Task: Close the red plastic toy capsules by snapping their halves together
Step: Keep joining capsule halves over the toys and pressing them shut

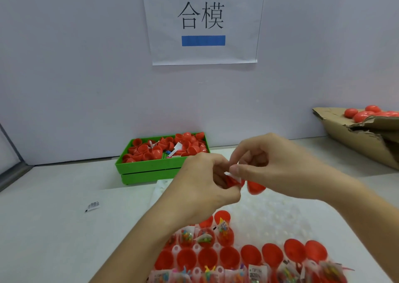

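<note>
Centrally, above the white table [54, 196], both hands were raised and brought close together. A red capsule half [234, 181] was gripped in the curled fingers of the left hand [203, 183], mostly hidden behind them, with a small white paper slip [234, 175] showing at its rim. That slip was pinched between thumb and forefinger of the right hand [269, 164], and a second red capsule half [255, 187] was seen just beneath the right palm, beside the first; whether it was held by the lower fingers could not be told. Below the hands, open red halves were seated in a clear plastic holder tray [280, 213], several filled with small bagged toys. Farther back, a green crate [151, 168] of loose red halves was set against the wall, under a posted paper sign [203, 23]. Closed red capsules were piled in a torn cardboard box [362, 140] at the far right.
</note>
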The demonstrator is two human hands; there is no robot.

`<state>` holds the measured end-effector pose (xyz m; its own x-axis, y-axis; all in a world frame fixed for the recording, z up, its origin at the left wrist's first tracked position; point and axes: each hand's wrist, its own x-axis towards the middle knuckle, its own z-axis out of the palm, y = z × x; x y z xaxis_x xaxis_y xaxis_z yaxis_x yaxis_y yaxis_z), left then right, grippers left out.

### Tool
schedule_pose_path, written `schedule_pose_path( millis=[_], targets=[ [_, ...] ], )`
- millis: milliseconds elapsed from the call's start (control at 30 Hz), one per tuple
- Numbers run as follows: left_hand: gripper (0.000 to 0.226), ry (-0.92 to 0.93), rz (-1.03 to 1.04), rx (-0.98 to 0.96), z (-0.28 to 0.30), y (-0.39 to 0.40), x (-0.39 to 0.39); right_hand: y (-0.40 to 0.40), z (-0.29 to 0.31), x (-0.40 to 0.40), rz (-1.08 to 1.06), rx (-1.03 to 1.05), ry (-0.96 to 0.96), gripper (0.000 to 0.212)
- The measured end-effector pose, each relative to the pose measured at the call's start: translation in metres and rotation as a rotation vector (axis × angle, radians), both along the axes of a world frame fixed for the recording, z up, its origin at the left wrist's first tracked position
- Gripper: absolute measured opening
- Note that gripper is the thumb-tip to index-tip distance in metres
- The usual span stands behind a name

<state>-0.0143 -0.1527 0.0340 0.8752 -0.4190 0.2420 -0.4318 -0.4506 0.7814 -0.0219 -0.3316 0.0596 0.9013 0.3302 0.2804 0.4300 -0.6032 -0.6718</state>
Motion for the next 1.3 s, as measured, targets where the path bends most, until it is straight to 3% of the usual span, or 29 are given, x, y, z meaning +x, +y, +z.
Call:
schedule_pose_path(
  millis=[300,933,1300],
  targets=[
    [0.019,-0.036,0.037,-0.049,0.001,0.001,0.001,0.002,0.002,0.0,-0.14,0.108,-0.052,0.013],
    [0.016,-0.051,0.059,-0.056,0.007,0.005,0.0,0.012,0.004,-0.013,-0.06,0.019,-0.304,0.031],
    [0.016,-0.045,0.064,-0.034,0.005,0.003,0.001,0.011,0.007,-0.016,-0.091,-0.033,-0.231,0.034]
  ],
)
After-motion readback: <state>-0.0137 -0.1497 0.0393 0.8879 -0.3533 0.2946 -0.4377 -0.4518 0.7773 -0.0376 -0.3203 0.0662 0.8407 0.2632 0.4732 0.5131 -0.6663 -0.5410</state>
